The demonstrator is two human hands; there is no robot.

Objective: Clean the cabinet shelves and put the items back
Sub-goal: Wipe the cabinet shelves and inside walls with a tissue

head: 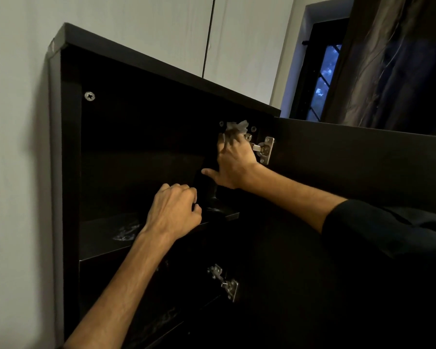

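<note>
A: Nearest the camera is the left forearm, reaching up from the bottom of the view. The left hand (174,210) sits at the front edge of the upper shelf (106,238), fingers curled loosely. I see nothing in it; whether it rests on the shelf edge or hangs just over it I cannot tell.

B: And the other one?

A: The right hand (233,161) is higher and deeper in the cabinet (68,152), up against its right inner wall. Its fingers press a crumpled white cloth (237,127) to the wall, just left of the upper hinge (264,149). The thumb sticks out to the left.

B: So which way does the work lie from there?

A: The cloth is near the top corner, so the unwiped wall runs down from it towards the shelf. The shelf itself runs long from left to right below both hands, with the left hand much the nearer to it. My guess is the right hand wipes down the wall and then along the shelf. There are pale smears on the shelf at the left; dust or wet streaks, I cannot say.

B: Any of the items to go back?

A: None in view. The compartment's interior is very dark, and something darker stands behind the left hand, but I cannot make it out. The open door (363,157) hangs to the right, a lower hinge (224,282) shows below, and the space under the shelf is nearly black.
</note>
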